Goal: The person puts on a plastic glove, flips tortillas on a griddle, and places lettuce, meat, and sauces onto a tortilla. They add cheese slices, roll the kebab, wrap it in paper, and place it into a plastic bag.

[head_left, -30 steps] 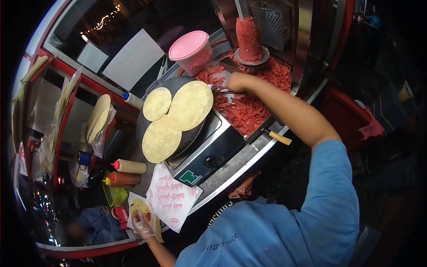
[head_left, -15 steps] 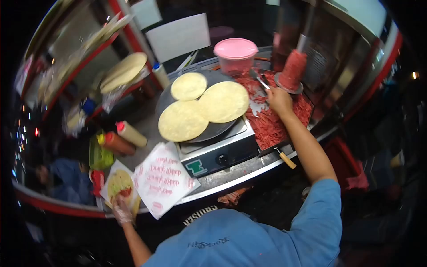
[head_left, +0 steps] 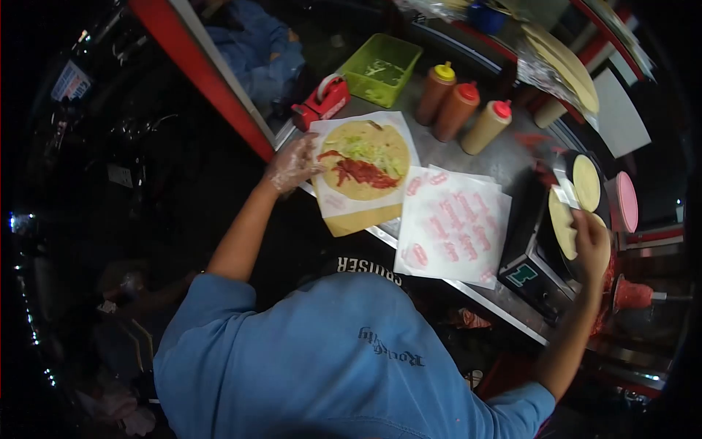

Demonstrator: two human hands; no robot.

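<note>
Flatbread lies just beside left hand, gloved fingers spread at its edge; right hand, well apart, clasps a metal tool.

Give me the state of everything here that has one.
flatbread, open flat on paper, topped with lettuce and red meat
left hand, gloved, open, at the flatbread's edge
right hand, shut on metal tool
squeeze bottles, capped
green tub, uncovered
pink tub, lidded

Three sauce bottles stand beside a green basket and red tape dispenser.
</note>
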